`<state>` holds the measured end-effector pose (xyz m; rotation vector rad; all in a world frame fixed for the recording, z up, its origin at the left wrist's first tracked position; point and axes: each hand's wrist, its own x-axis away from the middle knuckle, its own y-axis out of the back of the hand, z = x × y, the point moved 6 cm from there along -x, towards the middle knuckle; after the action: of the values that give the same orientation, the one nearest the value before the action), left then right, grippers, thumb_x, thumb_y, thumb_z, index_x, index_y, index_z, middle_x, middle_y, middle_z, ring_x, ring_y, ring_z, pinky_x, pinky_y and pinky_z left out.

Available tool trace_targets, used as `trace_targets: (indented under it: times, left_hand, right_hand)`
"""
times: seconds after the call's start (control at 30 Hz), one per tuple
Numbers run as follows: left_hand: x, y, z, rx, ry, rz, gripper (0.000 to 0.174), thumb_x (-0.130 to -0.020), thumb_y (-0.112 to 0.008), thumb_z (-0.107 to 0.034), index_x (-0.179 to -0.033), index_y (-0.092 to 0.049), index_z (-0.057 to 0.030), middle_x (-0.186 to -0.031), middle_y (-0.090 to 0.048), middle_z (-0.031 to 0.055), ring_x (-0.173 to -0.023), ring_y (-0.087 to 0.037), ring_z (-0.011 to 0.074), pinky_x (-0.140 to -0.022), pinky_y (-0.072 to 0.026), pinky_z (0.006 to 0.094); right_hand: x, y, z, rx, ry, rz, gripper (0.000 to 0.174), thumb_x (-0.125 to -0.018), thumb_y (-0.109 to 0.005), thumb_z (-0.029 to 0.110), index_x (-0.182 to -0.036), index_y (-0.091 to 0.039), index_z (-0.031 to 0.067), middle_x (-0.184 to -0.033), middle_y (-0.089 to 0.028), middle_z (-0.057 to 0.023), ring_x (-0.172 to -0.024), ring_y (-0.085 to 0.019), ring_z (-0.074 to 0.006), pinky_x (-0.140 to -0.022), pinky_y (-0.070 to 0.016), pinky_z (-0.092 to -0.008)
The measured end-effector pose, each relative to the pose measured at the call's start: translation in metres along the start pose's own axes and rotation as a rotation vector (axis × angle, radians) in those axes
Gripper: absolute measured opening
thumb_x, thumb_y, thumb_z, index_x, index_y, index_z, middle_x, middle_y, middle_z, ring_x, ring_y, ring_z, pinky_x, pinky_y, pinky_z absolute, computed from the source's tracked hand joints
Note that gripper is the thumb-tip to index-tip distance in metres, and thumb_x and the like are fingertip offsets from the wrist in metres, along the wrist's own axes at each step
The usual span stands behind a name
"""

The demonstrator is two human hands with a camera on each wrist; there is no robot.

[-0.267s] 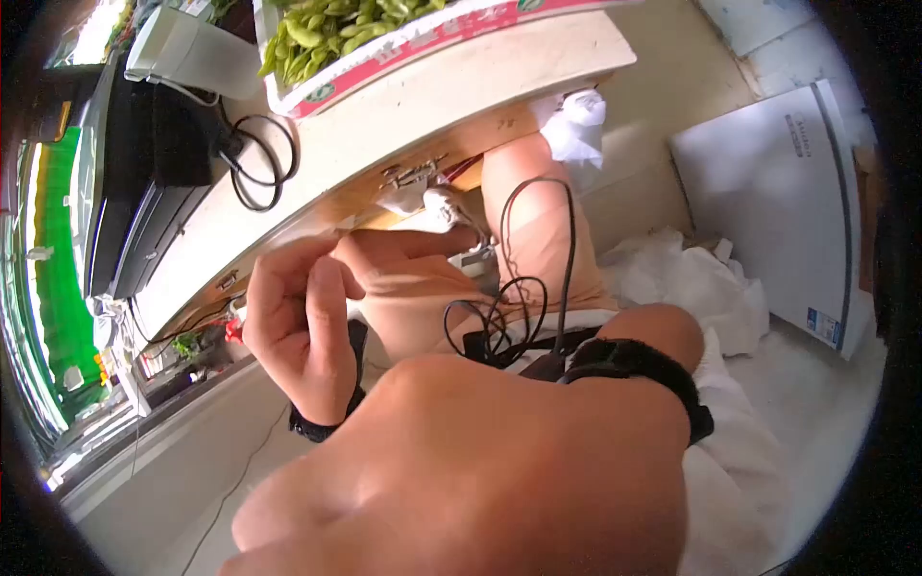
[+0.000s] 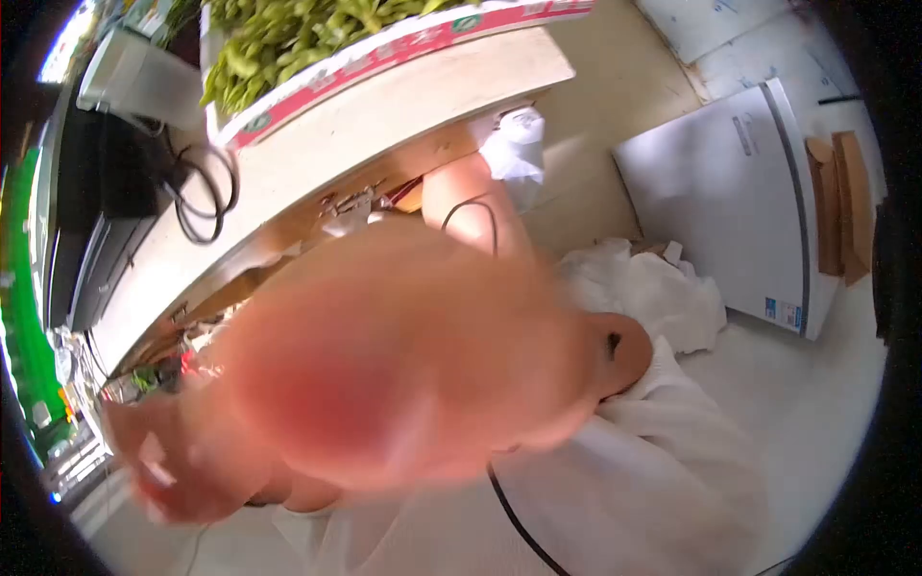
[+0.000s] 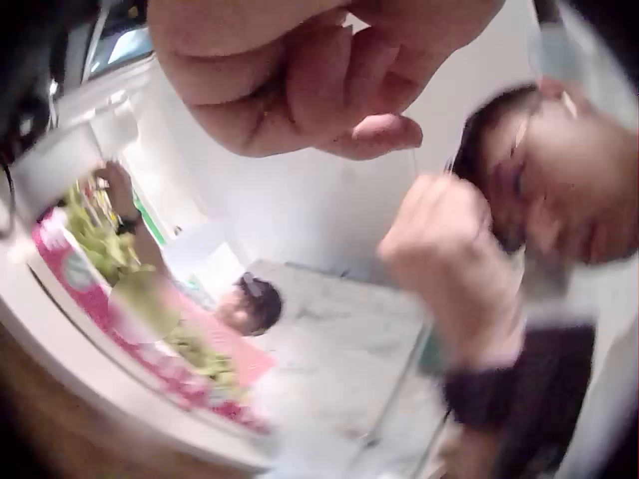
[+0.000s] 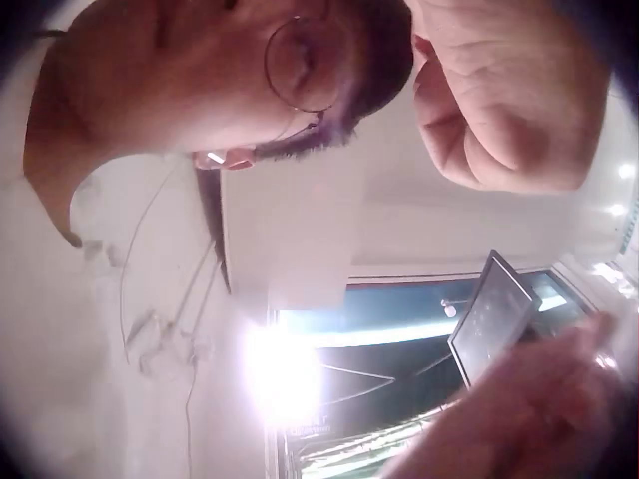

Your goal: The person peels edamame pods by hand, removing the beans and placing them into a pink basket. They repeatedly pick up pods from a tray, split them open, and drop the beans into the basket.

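My right hand [image 2: 384, 355] is a large blur close in front of the head camera. At lower left in that view is my left hand [image 2: 182, 461], also blurred. In the left wrist view the left hand [image 3: 310, 80] has loosely bent fingers with nothing visible between them. The right hand [image 3: 449, 249] is raised near my head there, fingers loosely curled. The right wrist view has the right hand [image 4: 509, 100] at upper right and the left hand [image 4: 529, 409] below. Green edamame pods [image 2: 288, 48] fill a white and pink box [image 2: 355, 82], apart from both hands.
The box sits on a pale table [image 2: 403, 101]. A plastic container [image 2: 144, 77], dark equipment [image 2: 106, 163] and a looped black cable [image 2: 206, 197] are at left. A white cabinet [image 2: 720, 202] stands at right beside white bags [image 2: 653, 293]. Another person [image 3: 255, 304] is beyond the box.
My right hand has risen closer to the head camera and covers more of the middle. The left hand has moved down and left. The head view has shifted slightly.
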<state>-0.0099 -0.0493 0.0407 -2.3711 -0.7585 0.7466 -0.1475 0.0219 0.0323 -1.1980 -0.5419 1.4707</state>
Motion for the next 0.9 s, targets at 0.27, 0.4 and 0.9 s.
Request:
trace_targets:
  times: [0.27,0.4,0.9]
  left_hand:
    - [-0.006,-0.061,-0.033,0.927,-0.164,0.605,0.007,-0.083,-0.049,-0.007,-0.080,-0.055,-0.0056,-0.069,-0.058,0.0125,-0.051,-0.055,0.0204,-0.058,-0.0484,0.0359]
    - [-0.008,-0.068,-0.026,0.608,-0.172,0.460,0.012,-0.077,-0.055,0.010,-0.078,-0.059,-0.0015,-0.062,-0.055,0.0080,-0.055,-0.054,0.0181,-0.068,-0.0503,0.0335]
    - [-0.010,-0.067,-0.025,0.450,-0.013,0.587,0.016,-0.078,-0.054,0.009,-0.069,-0.053,-0.0037,-0.061,-0.051,0.0027,-0.053,-0.051,0.0110,-0.056,-0.0477,0.0297]
  right_hand:
    - [0.046,0.035,-0.040,-0.191,-0.318,-0.175,0.042,-0.091,-0.039,0.033,-0.055,-0.037,0.0118,-0.051,-0.034,0.0018,-0.043,-0.026,-0.0092,-0.040,-0.0215,-0.0241]
    - [0.054,0.045,-0.047,-0.260,-0.417,-0.186,0.042,-0.093,-0.031,0.033,-0.058,-0.040,0.0117,-0.056,-0.033,0.0022,-0.047,-0.024,-0.0105,-0.044,-0.0230,-0.0237]
    - [0.056,0.051,-0.063,-0.264,-0.467,-0.278,0.043,-0.091,-0.034,0.034,-0.055,-0.037,0.0115,-0.053,-0.030,0.0022,-0.046,-0.023,-0.0097,-0.044,-0.0200,-0.0233]
